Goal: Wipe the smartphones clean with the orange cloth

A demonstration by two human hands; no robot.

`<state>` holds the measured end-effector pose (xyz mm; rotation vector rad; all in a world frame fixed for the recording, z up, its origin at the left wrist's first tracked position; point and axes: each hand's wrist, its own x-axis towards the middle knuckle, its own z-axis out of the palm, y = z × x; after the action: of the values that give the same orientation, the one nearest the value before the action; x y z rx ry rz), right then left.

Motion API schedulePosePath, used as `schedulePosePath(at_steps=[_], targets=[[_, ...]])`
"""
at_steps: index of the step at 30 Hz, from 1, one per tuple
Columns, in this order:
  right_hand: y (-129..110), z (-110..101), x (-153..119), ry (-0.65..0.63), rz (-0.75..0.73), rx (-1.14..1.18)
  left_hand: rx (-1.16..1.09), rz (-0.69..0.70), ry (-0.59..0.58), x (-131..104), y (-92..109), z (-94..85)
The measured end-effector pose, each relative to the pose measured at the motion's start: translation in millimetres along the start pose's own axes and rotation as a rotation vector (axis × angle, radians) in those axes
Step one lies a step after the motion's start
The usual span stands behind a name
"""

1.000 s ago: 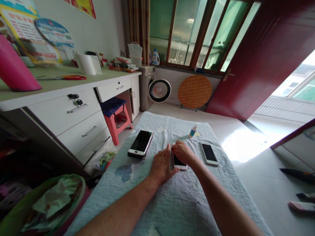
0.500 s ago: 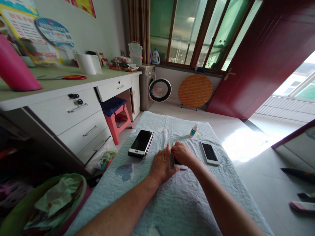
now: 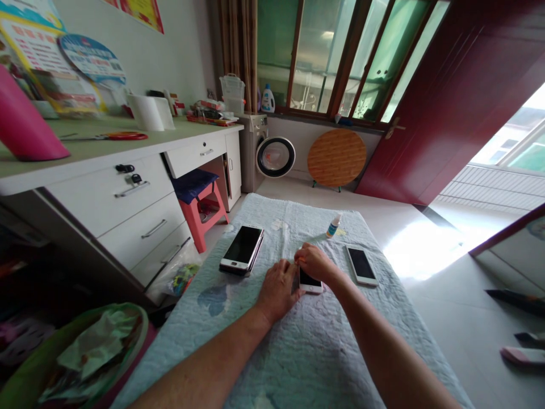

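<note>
A white smartphone (image 3: pixel 310 284) with a dark screen lies on the cloth-covered table, partly hidden under my hands. My left hand (image 3: pixel 279 287) grips its left edge, with the thumb by the lower corner. My right hand (image 3: pixel 315 262) is closed in a pinch over the upper part of the phone. A speck of orange shows at its fingertips, too small to name. To the left, another white smartphone (image 3: pixel 243 248) rests on a darker flat thing. A third white phone (image 3: pixel 361 265) lies to the right. Beyond my hands stands a small spray bottle (image 3: pixel 333 227).
A pale blue quilted cloth (image 3: pixel 298 352) covers the table. A bin with crumpled paper (image 3: pixel 96 343) stands at the lower left. Along the left side runs a white desk (image 3: pixel 140 210) with drawers, and a pink stool (image 3: pixel 202 213) is tucked beside it.
My left thumb has drawn in toward the phone's lower left corner, and its fingers are bent more. More of the phone's screen shows now. My right hand stays pinched near its top.
</note>
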<state>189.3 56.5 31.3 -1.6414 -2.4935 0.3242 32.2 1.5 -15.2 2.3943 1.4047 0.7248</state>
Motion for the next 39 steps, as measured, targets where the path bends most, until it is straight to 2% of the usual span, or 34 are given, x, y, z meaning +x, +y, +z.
schedulePosePath(at_steps=[7,13,17,22,28,34,39], targets=[[8,-1,25,-0.006,0.07,-0.107,-0.008,0.071,-0.034,1,0,-2.5],[6,3,27,-0.027,0.054,-0.137,-0.027,0.085,-0.04,2,2,-6.8],[1,3,14,-0.048,0.014,-0.14,-0.024,0.088,-0.015,2,2,-4.3],[-8,4,-7,-0.064,-0.051,-0.103,-0.026,0.022,0.03,2,-1,1.8],[-16,12,-31,-0.059,-0.024,-0.058,-0.082,-0.001,0.072,2,-4,3.1],[-27,15,-52,-0.044,-0.008,0.023,-0.07,0.065,-0.005,5,-6,-1.7],[-26,13,-63,0.005,0.011,0.16,-0.087,0.118,-0.101,5,-5,-6.2]])
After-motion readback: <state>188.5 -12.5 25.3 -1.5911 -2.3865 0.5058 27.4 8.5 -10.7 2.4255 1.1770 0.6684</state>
